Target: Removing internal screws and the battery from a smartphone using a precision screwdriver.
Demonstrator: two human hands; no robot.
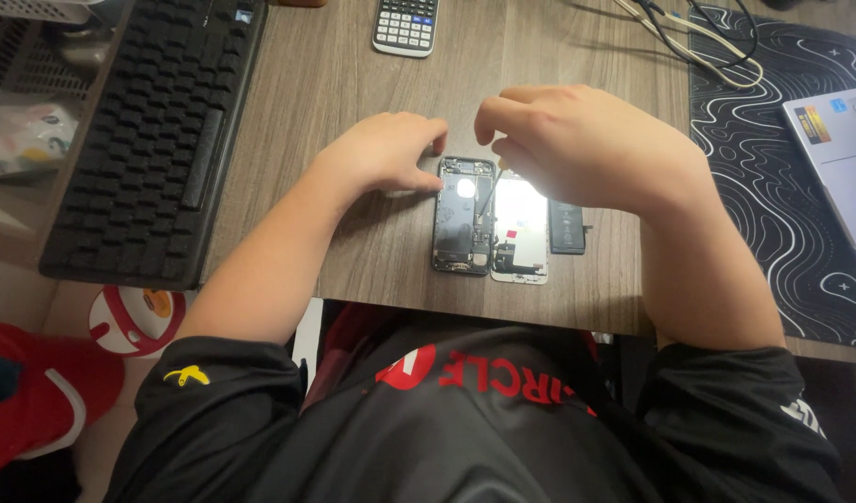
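An opened smartphone lies on the wooden desk: its dark rear housing [463,219] with exposed internals and, to its right, the detached screen panel [521,228] lying face down. A flat black battery [568,226] rests to the right of the panel. My left hand [386,154] presses on the top left corner of the housing. My right hand [582,144] hovers over the panel's top and pinches a thin tool [488,197] whose tip points down into the housing.
A black keyboard [157,130] lies at the left, a calculator [405,25] at the top. A black patterned mat [782,177] with a silver laptop [842,158] and cables [698,42] covers the right. The desk's front edge [484,317] runs just below the phone.
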